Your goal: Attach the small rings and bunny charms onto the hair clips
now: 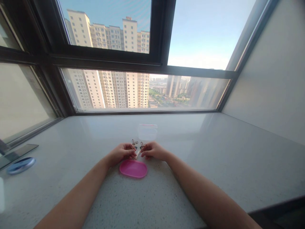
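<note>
My left hand [122, 151] is closed, its fingertips pinching a small dark bow-shaped loop piece [134, 142] that sticks up above them. Opposite it, my right hand [154, 150] pinches a second dark bow-shaped loop piece [143, 145]. Between the fingertips shows a small pale strip [137, 154]; which hand grips it, I cannot tell. Just in front of the hands, nearer to me, lies a shallow pink oval tray [133, 169]. Behind the hands rests a clear plastic bag [147, 131] with a pinkish top edge. The fingers hide parts of the small pieces.
The pale speckled countertop [147, 203] runs up to a dark window frame [147, 112]. On the left are a blue round object [21, 166] and a flat dark glassy panel [19, 154]. A white wall [271, 79] bounds the right side.
</note>
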The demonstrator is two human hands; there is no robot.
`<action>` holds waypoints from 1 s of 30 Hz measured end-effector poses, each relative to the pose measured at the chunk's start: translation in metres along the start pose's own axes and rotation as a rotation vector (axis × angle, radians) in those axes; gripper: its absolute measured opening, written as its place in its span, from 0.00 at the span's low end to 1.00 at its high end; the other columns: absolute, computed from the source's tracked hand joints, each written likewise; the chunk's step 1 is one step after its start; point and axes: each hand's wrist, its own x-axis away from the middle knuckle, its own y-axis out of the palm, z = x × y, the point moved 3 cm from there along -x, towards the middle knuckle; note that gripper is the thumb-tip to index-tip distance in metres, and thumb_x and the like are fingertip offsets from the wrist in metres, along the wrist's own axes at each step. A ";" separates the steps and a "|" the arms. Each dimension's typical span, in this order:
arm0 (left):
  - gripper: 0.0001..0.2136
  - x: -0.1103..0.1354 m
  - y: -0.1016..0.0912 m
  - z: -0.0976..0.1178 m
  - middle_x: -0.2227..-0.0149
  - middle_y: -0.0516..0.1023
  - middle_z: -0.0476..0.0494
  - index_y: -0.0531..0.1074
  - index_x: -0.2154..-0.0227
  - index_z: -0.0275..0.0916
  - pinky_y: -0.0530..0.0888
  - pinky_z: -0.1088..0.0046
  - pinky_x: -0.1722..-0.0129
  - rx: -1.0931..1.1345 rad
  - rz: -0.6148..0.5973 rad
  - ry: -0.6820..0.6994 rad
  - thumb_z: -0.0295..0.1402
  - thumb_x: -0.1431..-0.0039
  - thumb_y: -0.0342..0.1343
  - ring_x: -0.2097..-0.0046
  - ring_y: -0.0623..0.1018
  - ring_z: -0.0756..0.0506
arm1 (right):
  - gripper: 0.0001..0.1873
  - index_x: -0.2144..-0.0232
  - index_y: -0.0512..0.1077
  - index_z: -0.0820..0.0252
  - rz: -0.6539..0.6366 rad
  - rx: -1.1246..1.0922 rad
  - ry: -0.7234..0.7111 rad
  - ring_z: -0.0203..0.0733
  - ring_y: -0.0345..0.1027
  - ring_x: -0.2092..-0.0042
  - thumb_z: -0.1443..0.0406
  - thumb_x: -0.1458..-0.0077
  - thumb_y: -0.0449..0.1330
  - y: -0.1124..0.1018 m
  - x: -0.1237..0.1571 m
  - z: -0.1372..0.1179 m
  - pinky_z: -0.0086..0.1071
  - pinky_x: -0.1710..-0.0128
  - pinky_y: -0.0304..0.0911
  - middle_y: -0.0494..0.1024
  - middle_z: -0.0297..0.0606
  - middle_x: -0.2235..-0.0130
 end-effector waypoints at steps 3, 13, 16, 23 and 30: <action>0.14 -0.001 0.000 0.000 0.74 0.77 0.42 0.70 0.71 0.33 0.69 0.77 0.74 -0.005 0.002 -0.002 0.36 0.58 0.63 0.74 0.75 0.49 | 0.18 0.69 0.71 0.66 0.003 0.008 -0.006 0.32 0.65 0.78 0.59 0.63 0.65 0.001 0.000 -0.001 0.26 0.78 0.61 0.75 0.37 0.73; 0.14 -0.001 0.000 -0.001 0.75 0.78 0.42 0.70 0.71 0.32 0.69 0.77 0.73 -0.026 -0.004 -0.004 0.36 0.58 0.63 0.75 0.74 0.50 | 0.16 0.70 0.72 0.66 0.012 0.021 -0.011 0.31 0.64 0.78 0.60 0.61 0.64 0.000 0.000 0.000 0.25 0.78 0.60 0.74 0.35 0.75; 0.14 -0.001 0.000 -0.001 0.75 0.78 0.42 0.70 0.70 0.32 0.69 0.77 0.73 -0.027 -0.013 -0.002 0.36 0.58 0.63 0.75 0.74 0.50 | 0.16 0.70 0.72 0.66 0.004 0.019 -0.006 0.31 0.64 0.78 0.59 0.62 0.64 0.001 0.000 0.000 0.25 0.78 0.60 0.74 0.35 0.75; 0.13 0.000 0.000 0.000 0.75 0.77 0.44 0.70 0.70 0.34 0.69 0.77 0.73 -0.030 0.003 0.022 0.36 0.57 0.62 0.74 0.74 0.50 | 0.17 0.71 0.72 0.66 0.024 0.027 0.005 0.32 0.64 0.78 0.59 0.62 0.64 0.001 0.000 -0.001 0.25 0.79 0.60 0.74 0.36 0.76; 0.13 -0.003 -0.001 -0.002 0.76 0.77 0.44 0.69 0.72 0.34 0.68 0.77 0.74 -0.041 0.053 0.008 0.36 0.57 0.62 0.76 0.73 0.51 | 0.17 0.72 0.72 0.67 0.066 0.018 0.024 0.33 0.65 0.79 0.58 0.63 0.64 -0.001 -0.001 0.000 0.27 0.79 0.61 0.74 0.36 0.76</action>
